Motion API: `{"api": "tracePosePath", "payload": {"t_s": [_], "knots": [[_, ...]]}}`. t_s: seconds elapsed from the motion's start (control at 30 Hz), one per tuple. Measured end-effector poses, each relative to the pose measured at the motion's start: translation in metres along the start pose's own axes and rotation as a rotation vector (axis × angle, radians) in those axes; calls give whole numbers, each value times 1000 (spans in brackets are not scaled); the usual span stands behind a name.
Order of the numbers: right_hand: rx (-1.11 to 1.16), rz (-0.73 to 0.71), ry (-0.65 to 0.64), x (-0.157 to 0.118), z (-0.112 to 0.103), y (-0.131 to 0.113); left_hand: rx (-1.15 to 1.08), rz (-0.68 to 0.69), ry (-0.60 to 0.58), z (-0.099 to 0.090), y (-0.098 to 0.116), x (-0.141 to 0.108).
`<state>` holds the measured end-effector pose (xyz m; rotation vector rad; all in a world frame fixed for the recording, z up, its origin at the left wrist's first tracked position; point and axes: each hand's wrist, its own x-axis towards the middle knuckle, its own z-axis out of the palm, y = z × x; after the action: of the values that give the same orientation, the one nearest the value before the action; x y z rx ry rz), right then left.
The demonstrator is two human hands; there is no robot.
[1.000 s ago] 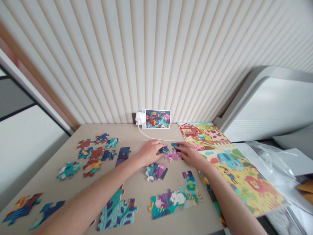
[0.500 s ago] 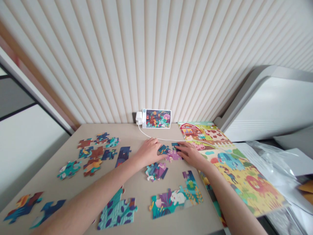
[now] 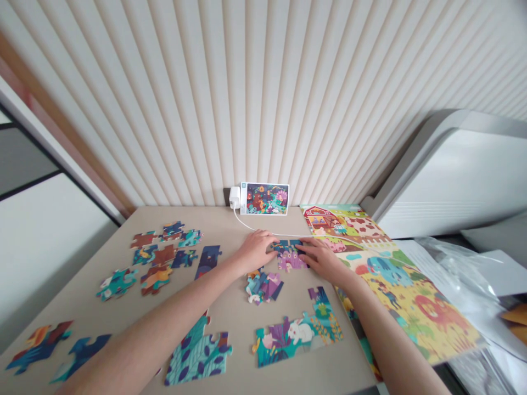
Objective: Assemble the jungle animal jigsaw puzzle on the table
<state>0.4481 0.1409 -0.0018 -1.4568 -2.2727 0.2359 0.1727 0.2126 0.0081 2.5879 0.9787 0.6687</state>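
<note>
- The left hand (image 3: pixel 256 252) lies flat on the table, fingers open and extended, with the fingertips (image 3: pixel 272 239) at the left edge of the joined pieces (image 3: pixel 290 257); nothing is gripped.
- The right hand (image 3: pixel 321 259) lies the same way, fingers open and slightly spread, with the fingertips (image 3: pixel 301 247) on the right edge of those pieces, also without a grip.
- The joined pieces sit between both sets of fingers, dark teal above and purple below.
- A small heap of pieces (image 3: pixel 263 287) lies just below the left fingertips.
- A larger joined section with a white rabbit (image 3: pixel 298 336) lies further below the right fingers.
- A teal leaf section (image 3: pixel 197 351) lies well below the left fingers, with more loose pieces (image 3: pixel 164 255) well to their left.
- The beige table (image 3: pixel 230 304) carries all of these.
- Beyond the fingers, a picture card (image 3: pixel 264 198) stands against the wall beside a white charger (image 3: pixel 234 197), whose cable (image 3: pixel 252 226) runs just above the fingertips.
- A farm puzzle board (image 3: pixel 395 280) lies right of the right fingers, overhanging the table edge.
- A ribbed cream wall (image 3: pixel 263 99) rises ahead; a white appliance (image 3: pixel 448 181) and plastic wrap (image 3: pixel 461 280) sit far right.
</note>
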Motion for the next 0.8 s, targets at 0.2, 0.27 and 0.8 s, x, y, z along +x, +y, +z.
{"api": "tracePosePath", "payload": {"t_s": [0.2,0.27,0.8], "knots": [[-1,15,-8,0,0,0,-8,-13,26,7,3,5],[-1,19,-13,0,0,-1,-16,-8,29,7,3,4],[-88,-5,4,-1,-4,-9,142,231,-103,-14,24,-15]]}}
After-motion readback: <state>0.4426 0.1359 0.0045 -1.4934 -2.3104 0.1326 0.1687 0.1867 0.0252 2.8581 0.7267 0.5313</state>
